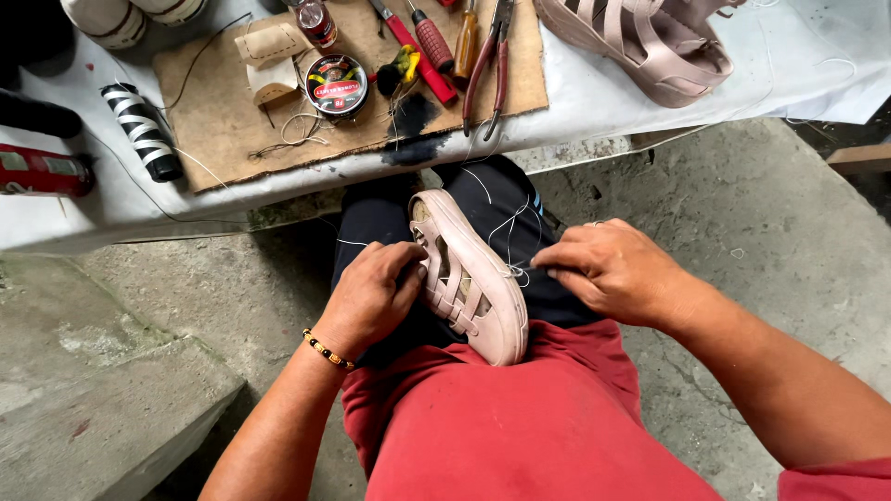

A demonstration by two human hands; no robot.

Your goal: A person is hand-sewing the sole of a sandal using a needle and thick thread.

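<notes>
We judge the step in hand to be stitching the pink strappy shoe [471, 278], which lies on our lap at the centre of view, toe toward six o'clock. Our left hand [371, 295] grips its strapped side at nine o'clock, while our right hand [608, 269], at three o'clock, pinches the white thread [513, 227] at the sole edge. Next we likely need a steady, taut pull, shoe braced firm.

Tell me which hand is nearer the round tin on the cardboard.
Left. The left hand grips the shoe almost straight below the tin; the right hand sits farther off, on the shoe's other side.
</notes>
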